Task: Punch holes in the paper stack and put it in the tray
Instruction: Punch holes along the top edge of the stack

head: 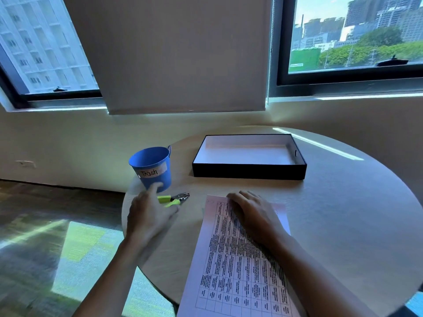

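Note:
A paper stack (231, 271) with a printed table lies on the round table in front of me, its near end over the table's edge. My right hand (254, 213) rests flat on the stack's far end. A hole punch (175, 199) with green handles and a metal head lies left of the stack. My left hand (148, 211) hovers over the punch's handles with fingers spread, holding nothing. An empty black tray (249, 171) with a white inside stands beyond the stack.
A blue bucket (152, 168) labelled "Trash" stands at the table's left edge (124, 202), just behind the punch. Bare tabletop (343, 213) stretches to the right of the stack. A wall with windows lies behind.

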